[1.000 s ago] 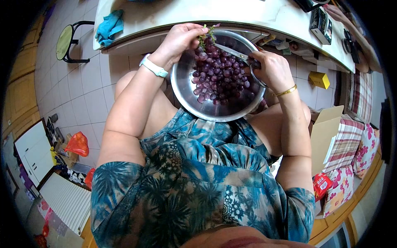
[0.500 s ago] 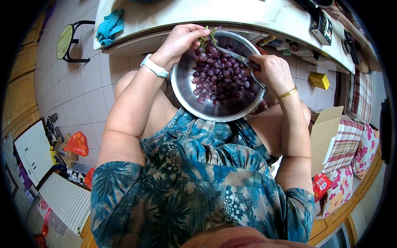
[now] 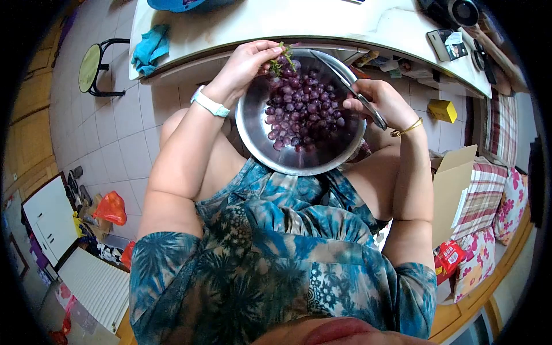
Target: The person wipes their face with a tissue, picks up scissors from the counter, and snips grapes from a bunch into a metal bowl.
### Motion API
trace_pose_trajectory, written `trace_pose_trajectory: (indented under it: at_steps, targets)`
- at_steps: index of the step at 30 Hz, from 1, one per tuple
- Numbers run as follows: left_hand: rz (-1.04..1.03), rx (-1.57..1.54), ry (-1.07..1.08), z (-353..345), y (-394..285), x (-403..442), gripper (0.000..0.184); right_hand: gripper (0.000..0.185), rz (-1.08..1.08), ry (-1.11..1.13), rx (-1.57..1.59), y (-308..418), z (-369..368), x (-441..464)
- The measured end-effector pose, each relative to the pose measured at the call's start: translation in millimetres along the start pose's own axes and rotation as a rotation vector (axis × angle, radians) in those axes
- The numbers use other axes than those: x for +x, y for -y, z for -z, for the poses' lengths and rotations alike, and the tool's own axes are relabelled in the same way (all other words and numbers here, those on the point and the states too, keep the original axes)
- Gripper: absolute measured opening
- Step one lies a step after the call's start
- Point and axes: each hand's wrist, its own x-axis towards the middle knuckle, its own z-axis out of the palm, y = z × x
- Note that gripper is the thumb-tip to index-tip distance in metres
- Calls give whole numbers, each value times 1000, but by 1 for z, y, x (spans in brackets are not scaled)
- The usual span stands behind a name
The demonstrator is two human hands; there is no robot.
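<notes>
A wide steel bowl (image 3: 259,141) rests on my lap, with a heap of loose-looking purple grapes (image 3: 302,106) in it. Over its far left rim, my left hand (image 3: 251,66) pinches a green grape stem (image 3: 283,62), whose lower end hangs just above the fruit. My right hand (image 3: 384,102) is wrapped round the handles of a pair of scissors (image 3: 339,73) at the bowl's right side. The blades point up and to the left, toward the far rim, apart from the stem. Whether the blades are parted is hard to make out.
A white table (image 3: 276,26) runs along the far side, with a teal cloth (image 3: 150,49) and part of a blue basin (image 3: 172,4) on it. A stool (image 3: 91,68) stands at left. To the right are a yellow box (image 3: 443,110) and an open cardboard box (image 3: 451,192).
The scissors have drawn back from the stem and turned, their tips now nearer the bowl's far rim. My right hand has rolled with them. My left hand still pinches the stem, slightly lower.
</notes>
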Motion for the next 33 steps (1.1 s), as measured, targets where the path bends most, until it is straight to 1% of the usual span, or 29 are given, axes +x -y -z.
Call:
trace_pose_trajectory:
  at_steps: [1,2,5,6,8,10,12,15,31,33]
  targets:
    - [-11,-11,-4,1,1,1,20,52,20,-7,118,1,-3,-2]
    - [-17,-22,-7,1,1,1,20,52,20,-15,120,4,-4,-2]
    - [-14,-52,7,4,2,3,21,50,24,137,235,11,-6,-3]
    - [-9,-65,0,4,3,3,21,50,23,135,237,14,-8,-2]
    - [-9,-109,20,7,2,2,21,49,-29,219,371,21,-14,-3]
    - [-5,-155,40,4,0,0,22,47,-47,231,373,25,-17,-4]
    - [-3,-236,8,1,-4,-3,22,44,-13,276,464,23,-19,-4]
    - [8,-260,5,1,-3,-2,23,43,5,316,554,28,-18,-5]
    - [-13,-244,40,1,-3,-4,24,48,1,344,604,25,-23,-2]
    - [-27,-234,87,3,-1,-3,24,49,-1,350,645,25,-24,0]
